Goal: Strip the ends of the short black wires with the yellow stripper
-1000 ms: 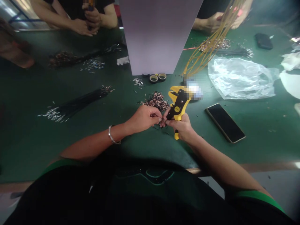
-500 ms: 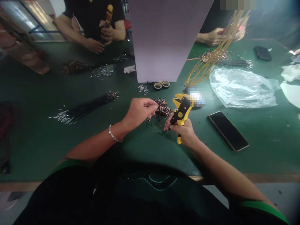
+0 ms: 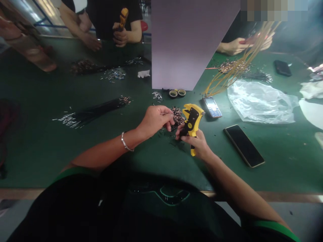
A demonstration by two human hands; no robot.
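Observation:
My right hand [image 3: 199, 142] is wrapped around the handles of a yellow and black wire stripper [image 3: 193, 117], whose head points up and to the left. My left hand [image 3: 156, 120] has thumb and fingers pinched together just left of the tool. Whatever is between those fingertips is too small to make out. Behind the fingers lies a pile of short dark wires with copper-coloured ends [image 3: 178, 115], partly hidden by both hands. Small dark scraps are scattered on the green table below.
A bundle of black wires [image 3: 98, 111] lies left. Two tape rolls [image 3: 177, 93] and small silvery pieces [image 3: 157, 96] sit by a pale upright panel [image 3: 181, 43]. A keypad phone [image 3: 212, 107], smartphone [image 3: 244, 146] and plastic bag [image 3: 261, 102] are right. Co-workers' hands [image 3: 120, 37] show across the table.
My view has shifted slightly. My left hand has come a little nearer to the wire stripper, still pinched. My right hand keeps its hold. Across the table, a co-worker's two hands have moved apart.

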